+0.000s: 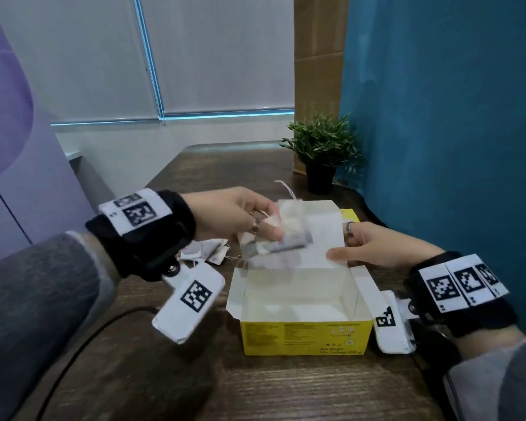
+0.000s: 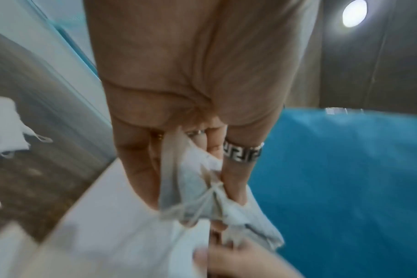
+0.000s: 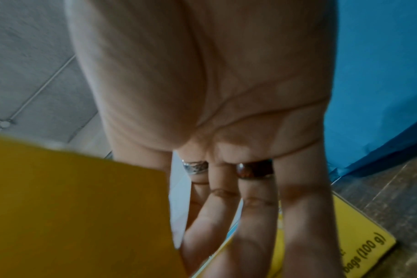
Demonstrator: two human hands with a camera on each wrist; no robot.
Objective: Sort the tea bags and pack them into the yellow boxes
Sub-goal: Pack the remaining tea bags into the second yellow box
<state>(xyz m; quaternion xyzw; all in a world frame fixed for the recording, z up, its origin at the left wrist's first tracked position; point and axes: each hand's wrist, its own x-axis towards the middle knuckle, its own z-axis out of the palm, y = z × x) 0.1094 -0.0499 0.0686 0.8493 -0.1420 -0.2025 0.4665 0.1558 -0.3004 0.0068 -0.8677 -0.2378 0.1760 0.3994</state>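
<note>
Dark table [image 1: 255, 390] bears yellow box [image 1: 305, 337], tea bags [image 1: 205, 252], plant [image 1: 321, 156].

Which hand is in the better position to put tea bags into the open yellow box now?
Left. The left hand grips tea bags above the yellow box; the right hand holds its lid open.

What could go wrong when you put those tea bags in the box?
1. The left hand pinches many tea bags in one loose bunch above the box. Some might slip and land on the table.
2. Their strings look tangled, so bags could snag and get pulled out again.
3. The right hand holds the lid back. If it lets go, the lid may flop onto the bags.
</note>
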